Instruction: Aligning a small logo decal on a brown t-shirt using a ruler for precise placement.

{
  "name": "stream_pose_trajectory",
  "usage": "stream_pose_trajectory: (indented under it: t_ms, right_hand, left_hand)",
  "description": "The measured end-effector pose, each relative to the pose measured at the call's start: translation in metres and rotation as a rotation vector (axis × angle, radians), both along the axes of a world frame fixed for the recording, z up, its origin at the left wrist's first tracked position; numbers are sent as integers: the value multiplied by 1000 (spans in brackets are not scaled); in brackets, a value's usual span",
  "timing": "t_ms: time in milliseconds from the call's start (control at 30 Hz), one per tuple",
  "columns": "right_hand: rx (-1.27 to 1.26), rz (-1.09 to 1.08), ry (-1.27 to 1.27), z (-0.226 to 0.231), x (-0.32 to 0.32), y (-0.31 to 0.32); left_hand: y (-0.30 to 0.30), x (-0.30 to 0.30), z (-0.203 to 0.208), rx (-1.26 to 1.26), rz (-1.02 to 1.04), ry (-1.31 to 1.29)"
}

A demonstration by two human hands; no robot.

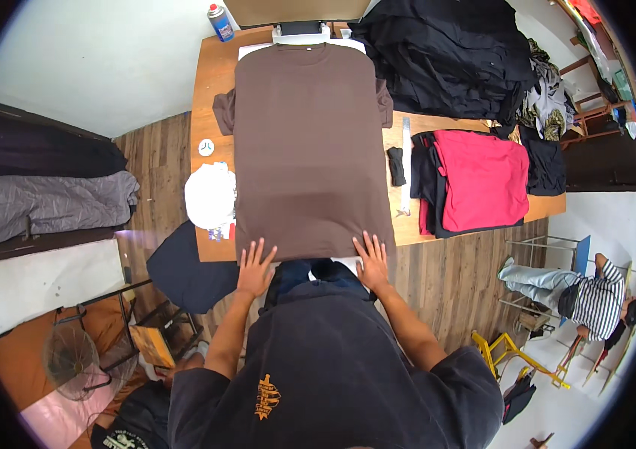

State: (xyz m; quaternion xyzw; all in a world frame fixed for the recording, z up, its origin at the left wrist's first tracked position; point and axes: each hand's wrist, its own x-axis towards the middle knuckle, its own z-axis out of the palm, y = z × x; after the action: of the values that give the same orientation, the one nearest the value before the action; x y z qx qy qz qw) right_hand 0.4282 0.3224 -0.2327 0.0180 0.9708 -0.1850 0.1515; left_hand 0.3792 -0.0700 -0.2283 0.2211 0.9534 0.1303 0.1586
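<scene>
A brown T-shirt [310, 150] lies spread out, its neckline at the far end and its hem toward me. White board edges [348, 46] show beyond its collar, and its sleeves hang out at both sides. My left hand [257, 266] rests at the left corner of the hem with fingers spread. At the right part of the hem lies my right hand [371, 260], also flat with its fingers apart. Neither hand is closed around the fabric. Whatever supports the shirt underneath is mostly hidden by it.
Right of the shirt, the wooden table [400, 232] bears a ruler [406, 165], a black rolled item [396, 166] and folded red cloth [482, 179]. Black garments [445, 56] are heaped far right. A spray can [220, 22] stands far left; a white bundle [210, 196] sits left. Another person [595, 299] is at right.
</scene>
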Motion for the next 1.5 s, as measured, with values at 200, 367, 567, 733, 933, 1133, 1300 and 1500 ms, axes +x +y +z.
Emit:
stream_pose_trajectory:
  t_ms: [200, 367, 567, 733, 933, 1133, 1300, 1500]
  right_hand:
    - [48, 19, -13, 4, 32, 9]
    - [-69, -190, 223, -2, 19, -6]
    - [-40, -190, 117, 12, 7, -4]
    - [-121, -371, 351, 23, -73, 23]
    - [-172, -386, 653, 34, -242, 32]
    - [-163, -502, 448, 37, -311, 13]
    - [-199, -599, 462, 31, -320, 5]
    - [-193, -578, 500, 31, -325, 4]
  left_hand:
    - [-48, 0, -9, 34, -183, -192]
    - [-51, -10, 5, 138, -85, -17]
    - [-55, -45, 26, 255, 55, -185]
    - [-16, -119, 54, 504, 125, -24]
    - [45, -255, 66, 555, 291, 371]
    - [60, -327, 36, 339, 426, 390]
    - [55, -337, 19, 493, 414, 239]
    - [56, -340, 30, 635, 463, 159]
